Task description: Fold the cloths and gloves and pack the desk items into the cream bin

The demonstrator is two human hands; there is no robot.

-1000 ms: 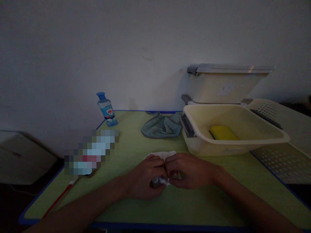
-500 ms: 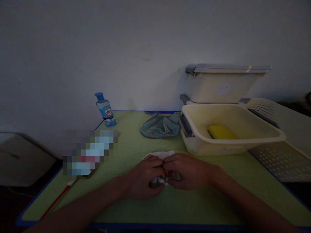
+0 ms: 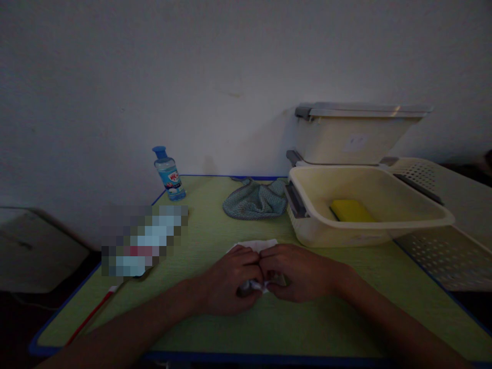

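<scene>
My left hand (image 3: 231, 281) and my right hand (image 3: 300, 271) meet over the middle front of the table, knuckles touching. Both are closed on a thin white sheet (image 3: 254, 244), like a tissue or a piece of cloth; I cannot tell which. Its far edge shows beyond the fingers, and a crumpled part shows between the thumbs. Most of it is hidden under the hands. Behind them lies a grey-blue mesh cloth (image 3: 253, 202), folded loosely.
A cream plastic basin (image 3: 330, 234) at the right holds a yellow sponge (image 3: 350, 210). Behind it stands a lidded box (image 3: 342, 138). A blue bottle (image 3: 169, 177) stands at the back left of the green table (image 3: 207, 220), near a blurred-out item with a red cord (image 3: 90, 318).
The view has shifted very slightly. Both hands keep their place and their hold on the white sheet.
</scene>
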